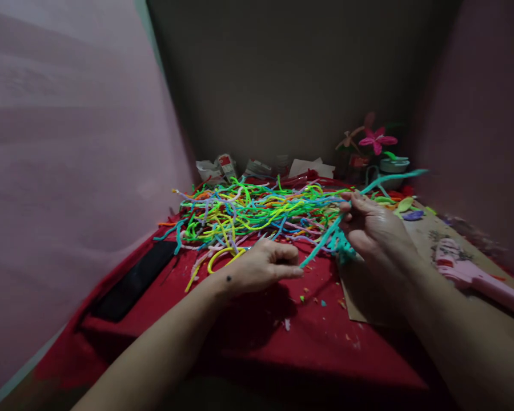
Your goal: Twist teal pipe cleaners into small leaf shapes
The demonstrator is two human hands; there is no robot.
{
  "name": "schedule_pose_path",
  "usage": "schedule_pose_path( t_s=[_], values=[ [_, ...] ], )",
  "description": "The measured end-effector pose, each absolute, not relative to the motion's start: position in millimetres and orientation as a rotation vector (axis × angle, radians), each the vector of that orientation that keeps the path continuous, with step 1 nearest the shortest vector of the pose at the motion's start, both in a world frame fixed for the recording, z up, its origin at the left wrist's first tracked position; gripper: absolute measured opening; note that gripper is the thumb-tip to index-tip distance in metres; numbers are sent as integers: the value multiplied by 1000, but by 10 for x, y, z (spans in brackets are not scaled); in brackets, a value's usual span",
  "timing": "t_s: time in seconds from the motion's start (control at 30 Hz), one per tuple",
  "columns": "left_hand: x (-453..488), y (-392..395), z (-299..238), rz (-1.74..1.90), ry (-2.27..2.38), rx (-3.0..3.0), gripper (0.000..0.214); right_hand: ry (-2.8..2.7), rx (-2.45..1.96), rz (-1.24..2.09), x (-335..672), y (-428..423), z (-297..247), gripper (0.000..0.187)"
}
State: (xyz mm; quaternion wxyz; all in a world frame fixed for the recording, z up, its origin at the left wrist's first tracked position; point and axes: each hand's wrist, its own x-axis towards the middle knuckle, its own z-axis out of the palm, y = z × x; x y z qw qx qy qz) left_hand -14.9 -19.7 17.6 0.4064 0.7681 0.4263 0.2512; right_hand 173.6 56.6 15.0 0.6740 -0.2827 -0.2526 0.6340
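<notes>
A turquoise pipe cleaner (325, 237) runs slantwise between my two hands. My left hand (268, 264) pinches its lower end above the red cloth. Farther up, my right hand (370, 222) grips it between thumb and fingers, and the free end sticks out to the upper right. Under my right hand shows a bunched turquoise piece (342, 245); whether that hand also holds it I cannot tell. Behind both hands spreads a tangled heap of pipe cleaners (248, 211) in many colours. Yellow-handled scissors (220, 257) lie partly hidden behind my left hand.
A black phone (135, 282) lies at the left on the red cloth (257, 337). To the right, a pink glue gun (475, 277) rests on cardboard (368, 299). Behind are a pink flower (377, 140), a pale pot (394, 165) and packets (227, 166). Walls enclose the table.
</notes>
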Motion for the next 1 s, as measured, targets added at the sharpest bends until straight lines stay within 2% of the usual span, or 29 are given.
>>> schedule_pose_path(
  t_s=[0.1, 0.27, 0.37, 0.47, 0.6, 0.8, 1.0],
  values=[
    [-260, -193, 266, 705, 1129, 1770, 24, -578, -661, 1360, 1774, 601, 161, 10],
    [-351, -62, 290, 1404, 1185, 1404, 18, -730, -712, 1438, 1651, 523, 84, 7],
    [-311, 3, 257, 1568, 1026, 1187, 17, -752, -712, 1624, 1544, 429, 20, 12],
    [-234, 15, 201, 1527, 879, 1087, 24, -710, -714, 1689, 1493, 374, -25, 10],
    [-108, -27, 122, 1368, 920, 1254, 31, -671, -739, 1650, 1485, 356, -30, 7],
    [26, -70, 94, 1222, 1151, 1400, 18, -810, -782, 1694, 1422, 289, -54, 11],
    [30, -63, 88, 1242, 1244, 1403, 19, -1065, -814, 1736, 1377, 193, -123, 16]
  ],
)
